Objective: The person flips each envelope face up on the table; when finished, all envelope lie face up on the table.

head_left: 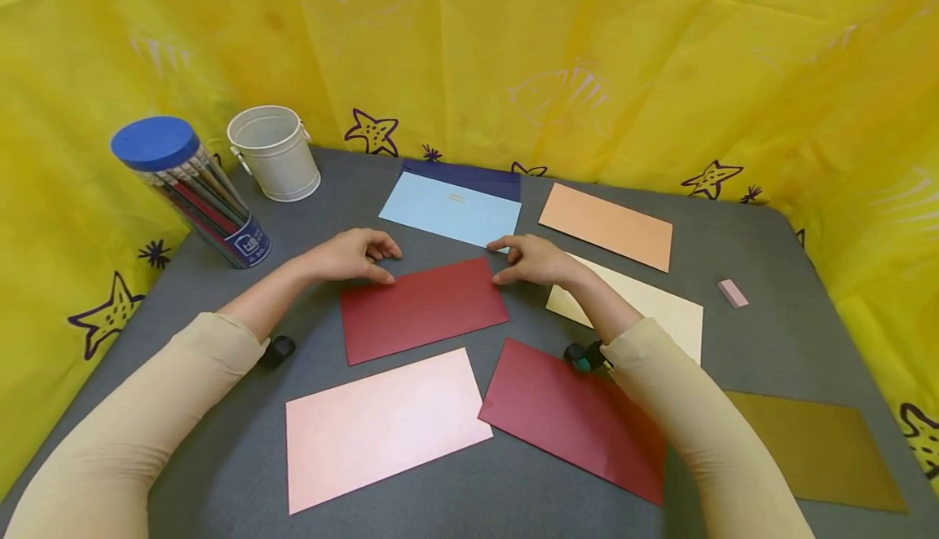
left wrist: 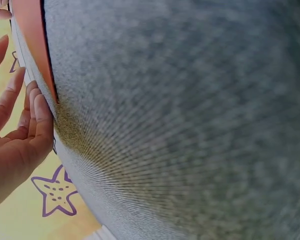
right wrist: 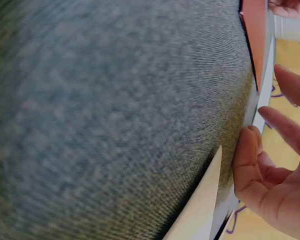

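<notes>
Grey felt table (head_left: pixel 770 278), yellow backdrop: left hand (head_left: pixel 350 255) and right hand (head_left: pixel 531 260) touch the far corners of the dark red envelope (head_left: pixel 421 307) between them, fingers loosely curled, not clamped. Likely squaring it; next comes a firm pinch.

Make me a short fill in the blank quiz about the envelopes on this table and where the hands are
1. Both hands touch the far corners of a dark ____ envelope.
2. The pencil tub has a ____ lid.
3. The white bucket stands beside the ____ tub.
4. The left hand and right hand hold ____ pencils.

Missing words: red; blue; pencil; no
</notes>
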Action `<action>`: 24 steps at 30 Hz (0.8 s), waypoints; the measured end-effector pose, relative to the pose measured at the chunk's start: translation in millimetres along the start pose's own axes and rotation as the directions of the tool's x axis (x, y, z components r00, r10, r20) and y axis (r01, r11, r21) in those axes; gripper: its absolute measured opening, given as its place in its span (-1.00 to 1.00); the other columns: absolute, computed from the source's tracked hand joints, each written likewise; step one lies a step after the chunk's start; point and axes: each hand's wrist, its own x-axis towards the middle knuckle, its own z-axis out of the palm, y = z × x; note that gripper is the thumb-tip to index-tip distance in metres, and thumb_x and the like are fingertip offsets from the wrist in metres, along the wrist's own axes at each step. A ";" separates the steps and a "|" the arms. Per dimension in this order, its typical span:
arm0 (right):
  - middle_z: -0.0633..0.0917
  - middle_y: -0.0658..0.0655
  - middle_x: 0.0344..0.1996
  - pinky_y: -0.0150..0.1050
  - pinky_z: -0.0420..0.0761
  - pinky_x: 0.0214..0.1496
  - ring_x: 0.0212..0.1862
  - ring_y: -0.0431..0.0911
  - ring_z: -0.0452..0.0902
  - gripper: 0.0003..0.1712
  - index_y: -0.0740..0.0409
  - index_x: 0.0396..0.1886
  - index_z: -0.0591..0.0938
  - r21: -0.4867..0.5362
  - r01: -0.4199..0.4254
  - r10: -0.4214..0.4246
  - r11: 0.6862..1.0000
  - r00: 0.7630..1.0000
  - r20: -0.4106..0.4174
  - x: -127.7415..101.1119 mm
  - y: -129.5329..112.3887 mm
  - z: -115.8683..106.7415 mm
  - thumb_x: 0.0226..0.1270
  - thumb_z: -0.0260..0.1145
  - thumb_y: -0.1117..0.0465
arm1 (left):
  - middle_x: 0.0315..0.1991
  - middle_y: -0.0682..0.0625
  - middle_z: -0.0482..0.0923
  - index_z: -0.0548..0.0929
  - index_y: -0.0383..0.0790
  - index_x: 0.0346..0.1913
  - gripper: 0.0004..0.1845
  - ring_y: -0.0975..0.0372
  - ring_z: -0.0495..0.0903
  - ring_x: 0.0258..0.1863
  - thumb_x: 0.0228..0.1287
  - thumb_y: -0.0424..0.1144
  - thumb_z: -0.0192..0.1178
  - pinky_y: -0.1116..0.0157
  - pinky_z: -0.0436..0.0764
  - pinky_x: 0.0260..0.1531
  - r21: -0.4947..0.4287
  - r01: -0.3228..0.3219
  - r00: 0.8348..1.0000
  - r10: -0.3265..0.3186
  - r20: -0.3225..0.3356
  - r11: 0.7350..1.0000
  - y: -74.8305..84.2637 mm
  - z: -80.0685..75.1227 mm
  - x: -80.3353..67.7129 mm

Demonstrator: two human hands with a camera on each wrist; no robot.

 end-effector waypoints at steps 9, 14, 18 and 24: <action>0.60 0.06 -0.38 -0.34 0.44 -0.30 -0.36 -0.13 0.43 -0.50 -0.05 0.31 0.56 0.056 -0.017 0.015 0.998 0.999 0.034 -4.6 5.6 -1.3 0.38 0.29 0.12 | 0.07 -0.25 0.58 0.62 -0.30 0.10 -0.53 -0.05 0.50 0.12 0.11 -0.26 0.42 -0.01 0.49 0.21 -0.002 0.002 1.000 -0.002 0.003 1.000 -3.7 1.6 0.8; 0.68 0.19 -0.10 -0.30 0.60 -0.11 -0.18 -0.07 0.56 -0.51 -0.03 0.30 0.56 0.097 -0.047 0.045 0.994 0.999 0.025 -5.8 8.7 -2.4 0.39 0.27 0.10 | 0.03 -0.24 0.58 0.63 -0.30 0.08 -0.53 -0.03 0.50 0.08 0.08 -0.26 0.44 0.04 0.49 0.17 0.019 -0.015 0.999 0.015 0.028 1.000 -1.9 2.2 1.0; 0.67 0.19 -0.14 -0.26 0.64 -0.08 -0.16 -0.04 0.58 -0.50 0.01 0.31 0.55 0.116 -0.058 0.058 0.992 0.998 0.010 -6.5 11.4 -2.9 0.40 0.27 0.10 | -0.01 -0.23 0.57 0.62 -0.32 0.06 -0.50 0.00 0.50 0.02 0.02 -0.24 0.49 0.11 0.48 0.10 0.051 -0.044 0.998 0.041 0.047 0.998 2.0 3.5 1.0; 0.68 0.22 -0.10 -0.22 0.69 -0.03 -0.06 0.00 0.62 -0.50 0.07 0.31 0.54 0.132 -0.073 0.075 0.989 0.997 -0.011 -8.9 15.2 -4.8 0.39 0.27 0.12 | -0.12 -0.24 0.53 0.60 -0.37 -0.06 -0.45 0.00 0.46 -0.08 -0.13 -0.22 0.57 0.20 0.45 -0.02 0.109 -0.071 0.997 0.068 0.032 0.992 7.0 5.6 -0.2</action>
